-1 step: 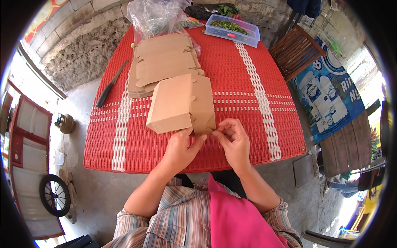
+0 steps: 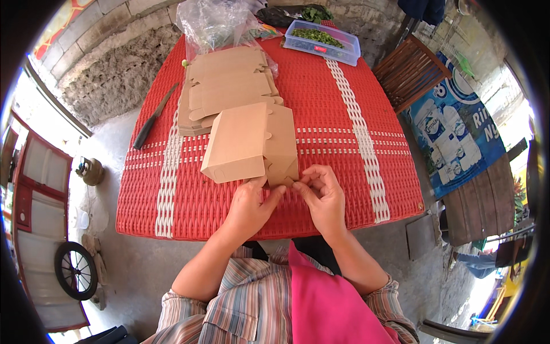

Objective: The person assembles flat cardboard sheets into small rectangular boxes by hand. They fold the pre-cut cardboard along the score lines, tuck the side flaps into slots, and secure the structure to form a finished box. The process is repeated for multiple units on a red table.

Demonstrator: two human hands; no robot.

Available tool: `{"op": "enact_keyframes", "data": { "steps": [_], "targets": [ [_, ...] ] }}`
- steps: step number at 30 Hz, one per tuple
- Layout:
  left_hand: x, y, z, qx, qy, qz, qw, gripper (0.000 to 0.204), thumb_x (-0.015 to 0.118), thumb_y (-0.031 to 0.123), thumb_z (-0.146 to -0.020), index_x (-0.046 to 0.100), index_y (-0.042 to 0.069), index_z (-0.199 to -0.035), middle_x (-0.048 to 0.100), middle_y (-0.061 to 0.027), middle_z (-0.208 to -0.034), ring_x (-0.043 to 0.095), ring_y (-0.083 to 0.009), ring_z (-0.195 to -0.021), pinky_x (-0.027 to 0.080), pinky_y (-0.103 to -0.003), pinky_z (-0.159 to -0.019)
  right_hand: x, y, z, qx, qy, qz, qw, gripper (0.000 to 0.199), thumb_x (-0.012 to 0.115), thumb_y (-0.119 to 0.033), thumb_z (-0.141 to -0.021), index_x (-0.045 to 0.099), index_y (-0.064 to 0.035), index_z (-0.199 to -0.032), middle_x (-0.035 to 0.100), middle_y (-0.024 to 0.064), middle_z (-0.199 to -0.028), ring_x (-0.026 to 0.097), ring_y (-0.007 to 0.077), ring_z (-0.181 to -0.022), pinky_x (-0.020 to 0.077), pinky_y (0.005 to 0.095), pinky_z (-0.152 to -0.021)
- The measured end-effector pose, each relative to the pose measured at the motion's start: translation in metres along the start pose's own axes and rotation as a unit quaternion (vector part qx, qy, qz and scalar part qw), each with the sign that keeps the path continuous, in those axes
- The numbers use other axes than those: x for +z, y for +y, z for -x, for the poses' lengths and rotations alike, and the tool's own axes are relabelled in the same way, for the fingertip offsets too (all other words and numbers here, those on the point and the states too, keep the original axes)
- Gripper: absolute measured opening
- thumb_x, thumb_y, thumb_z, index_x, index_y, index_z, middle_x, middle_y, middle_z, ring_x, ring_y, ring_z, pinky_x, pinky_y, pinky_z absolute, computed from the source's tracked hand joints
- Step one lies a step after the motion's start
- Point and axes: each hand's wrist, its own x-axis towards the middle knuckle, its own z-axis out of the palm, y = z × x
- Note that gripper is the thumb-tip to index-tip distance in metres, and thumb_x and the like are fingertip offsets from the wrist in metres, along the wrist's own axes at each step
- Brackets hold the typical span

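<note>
A brown cardboard box [image 2: 238,140], partly folded up, lies near the front of the red woven table. My left hand [image 2: 252,205] grips its near edge, with the fingers under the cardboard and the thumb on the near flap. At the box's near right corner, my right hand [image 2: 322,192] pinches a small flap between thumb and fingertips. Just beyond, a stack of flat cardboard box blanks [image 2: 229,80] lies partly under the box.
On the red table [image 2: 338,189], a knife with a dark handle [image 2: 150,127] lies at the left. A clear plastic bag [image 2: 215,26] sits at the far end, beside a plastic container [image 2: 344,54] of chopped greens. A wooden chair [image 2: 409,74] stands at the right.
The left part of the box has shifted very slightly up and to the left. Both hands keep their hold in nearly the same place.
</note>
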Motion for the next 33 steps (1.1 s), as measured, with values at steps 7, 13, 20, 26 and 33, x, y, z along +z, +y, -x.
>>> {"op": "enact_keyframes", "data": {
  "steps": [7,13,20,26,33],
  "targets": [
    [-0.014,0.013,-0.008,0.068,0.015,-0.117,0.991,0.009,0.062,0.000,-0.086,0.056,-0.004,-0.091,0.061,-0.0216,-0.092,0.059,-0.0428,-0.090,0.047,-0.049,-0.079,0.003,-0.002,-0.001,-0.033,-0.023,0.068,0.997,0.035,0.074,0.002,-0.086,0.058,-0.0035,-0.118,0.064,0.0062,-0.089,0.065,0.0133,-0.080,0.0535,0.0284,-0.075],
    [-0.019,0.024,-0.014,0.135,-0.048,-0.325,0.935,0.012,0.063,0.001,-0.078,0.059,0.002,-0.089,0.060,-0.0146,-0.089,0.059,-0.0330,-0.091,0.046,-0.045,-0.090,-0.008,-0.013,0.004,0.011,-0.079,0.196,0.977,0.019,0.071,-0.003,-0.090,0.063,-0.0002,-0.106,0.067,0.0103,-0.084,0.066,0.0166,-0.076,0.0516,0.0309,-0.068],
    [-0.015,0.010,-0.016,0.146,-0.103,-0.336,0.925,0.017,0.067,0.002,-0.077,0.059,0.004,-0.092,0.061,-0.0122,-0.089,0.061,-0.0318,-0.096,0.039,-0.048,-0.103,-0.016,-0.015,0.010,-0.059,-0.101,0.179,0.977,0.016,0.067,-0.004,-0.094,0.068,0.0001,-0.109,0.069,0.0111,-0.089,0.068,0.0176,-0.076,0.0537,0.0303,-0.067],
    [-0.017,0.006,-0.019,0.132,-0.172,-0.338,0.916,0.020,0.066,0.000,-0.079,0.060,0.004,-0.098,0.063,-0.0113,-0.091,0.063,-0.0285,-0.102,0.034,-0.050,-0.112,-0.017,-0.013,0.012,-0.050,-0.014,0.005,0.999,0.027,0.052,0.002,-0.102,0.061,0.0034,-0.127,0.066,0.0129,-0.107,0.070,0.0152,-0.084,0.0579,0.0259,-0.073],
    [-0.021,-0.006,-0.024,0.152,-0.168,-0.297,0.928,0.015,0.061,-0.003,-0.081,0.060,0.003,-0.094,0.063,-0.0133,-0.083,0.065,-0.0319,-0.094,0.034,-0.051,-0.115,-0.019,-0.019,0.003,-0.200,-0.032,0.255,0.945,0.036,0.057,0.006,-0.096,0.058,0.0044,-0.132,0.057,0.0156,-0.131,0.069,0.0265,-0.107,0.0601,0.0321,-0.083]
  ]
}}
